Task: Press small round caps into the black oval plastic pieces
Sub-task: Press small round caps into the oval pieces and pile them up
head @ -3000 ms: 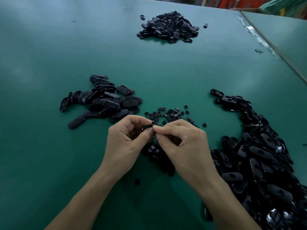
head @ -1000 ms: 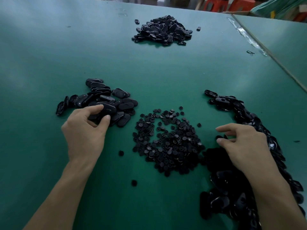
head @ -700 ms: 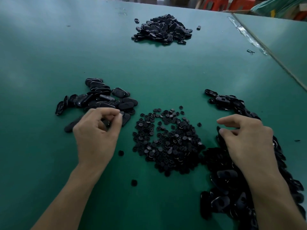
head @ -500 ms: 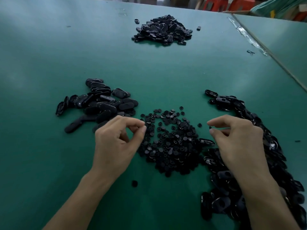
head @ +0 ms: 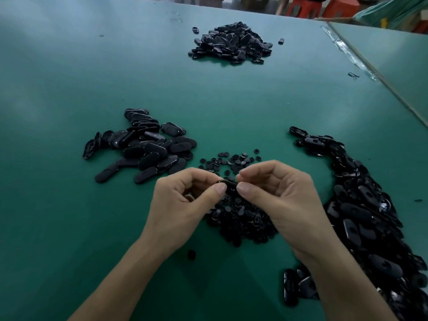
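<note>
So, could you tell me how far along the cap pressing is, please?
Done, it seems: the small left pile of ovals. In hand: left hand and right hand pinch one oval above the caps. Left: the much larger right pile, holes showing, and plenty of caps. The far pile is unclear.

Smooth, matt green covering on the counter (head: 69,77), softly sheened by light. Glossy black plastic in the right-hand oval pieces (head: 361,212); duller, near-matt black in the left heap (head: 148,147). Matt black plastic for the small caps (head: 238,218).
</note>
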{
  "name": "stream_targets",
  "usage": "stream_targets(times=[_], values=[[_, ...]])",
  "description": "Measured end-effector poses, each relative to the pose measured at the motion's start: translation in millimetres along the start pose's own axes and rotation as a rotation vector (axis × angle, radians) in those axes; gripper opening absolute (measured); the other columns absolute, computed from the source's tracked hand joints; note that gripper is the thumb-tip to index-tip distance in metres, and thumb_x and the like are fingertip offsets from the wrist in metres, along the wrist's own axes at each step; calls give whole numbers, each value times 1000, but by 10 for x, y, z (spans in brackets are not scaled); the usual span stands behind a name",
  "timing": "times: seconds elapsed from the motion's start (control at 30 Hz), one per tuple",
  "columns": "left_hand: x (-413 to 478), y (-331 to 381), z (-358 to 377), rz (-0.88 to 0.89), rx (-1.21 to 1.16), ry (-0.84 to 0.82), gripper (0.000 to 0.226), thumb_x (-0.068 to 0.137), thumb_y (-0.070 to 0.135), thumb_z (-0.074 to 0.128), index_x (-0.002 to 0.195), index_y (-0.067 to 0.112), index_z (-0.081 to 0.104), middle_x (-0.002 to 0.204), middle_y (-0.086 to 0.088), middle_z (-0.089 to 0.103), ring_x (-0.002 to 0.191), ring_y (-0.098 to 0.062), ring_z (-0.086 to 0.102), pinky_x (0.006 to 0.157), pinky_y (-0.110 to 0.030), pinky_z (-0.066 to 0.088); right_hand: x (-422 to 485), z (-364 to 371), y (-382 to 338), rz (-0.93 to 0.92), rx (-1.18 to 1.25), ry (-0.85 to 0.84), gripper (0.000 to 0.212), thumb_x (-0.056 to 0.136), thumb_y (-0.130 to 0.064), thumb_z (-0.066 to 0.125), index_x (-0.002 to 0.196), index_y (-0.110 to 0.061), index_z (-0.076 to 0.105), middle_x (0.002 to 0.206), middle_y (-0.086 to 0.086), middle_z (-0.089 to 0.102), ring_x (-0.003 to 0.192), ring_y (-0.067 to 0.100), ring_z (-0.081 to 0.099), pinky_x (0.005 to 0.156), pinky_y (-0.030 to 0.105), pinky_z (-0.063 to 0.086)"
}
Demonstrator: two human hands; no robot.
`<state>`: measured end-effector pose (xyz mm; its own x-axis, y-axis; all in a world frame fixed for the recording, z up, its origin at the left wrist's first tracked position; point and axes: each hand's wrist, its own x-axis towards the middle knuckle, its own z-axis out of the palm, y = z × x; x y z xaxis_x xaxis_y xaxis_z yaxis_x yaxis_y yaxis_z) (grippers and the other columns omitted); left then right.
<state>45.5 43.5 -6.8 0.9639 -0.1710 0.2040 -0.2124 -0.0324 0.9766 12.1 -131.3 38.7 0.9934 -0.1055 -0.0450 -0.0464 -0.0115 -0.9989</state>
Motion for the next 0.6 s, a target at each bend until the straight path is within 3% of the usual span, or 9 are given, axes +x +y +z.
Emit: stream_targets(times=[0.17, 0.3, 0.43, 0.53, 0.6], values=[[-3, 3, 4, -13, -6, -6, 6, 84, 29, 74, 82, 24, 73, 70, 7, 70, 61, -3, 61, 56, -15, 48, -5, 10, 83, -1, -239, -25, 15, 81, -14, 82, 89, -25, 76, 84, -4, 76, 80, 12, 72, 73, 23, 57], [-6, -1, 1, -49, -9, 10, 2, 85, 26, 72, 84, 24, 72, 73, 7, 70, 61, -2, 61, 55, -16, 49, 15, 18, 94, 12, -202, -36, 17, 81, -13, 82, 88, -26, 75, 79, -1, 76, 72, 11, 71, 67, 19, 55], [-9, -1, -20, -80, -56, -18, 15, 80, 29, 78, 95, 28, 75, 78, -2, 73, 61, -8, 64, 56, -20, 51, 31, 13, 105, 0, -185, -83, 17, 87, -10, 76, 90, -26, 76, 73, 3, 75, 64, 11, 69, 60, 17, 51], [0, -8, -8, -62, -98, -3, 9, 83, 21, 80, 90, 23, 77, 77, -2, 74, 62, -9, 66, 56, -18, 53, 45, 1, 126, -9, -181, -26, 14, 90, -11, 72, 90, -23, 78, 76, 0, 76, 68, 11, 71, 61, 17, 51], [13, -16, -6, -72, -134, 56, 9, 79, 24, 77, 88, 21, 76, 75, -5, 74, 62, -12, 67, 56, -19, 54, 63, -28, 141, -43, -327, 45, 13, 90, -15, 73, 91, -27, 77, 78, -9, 76, 73, 5, 71, 66, 15, 52]])
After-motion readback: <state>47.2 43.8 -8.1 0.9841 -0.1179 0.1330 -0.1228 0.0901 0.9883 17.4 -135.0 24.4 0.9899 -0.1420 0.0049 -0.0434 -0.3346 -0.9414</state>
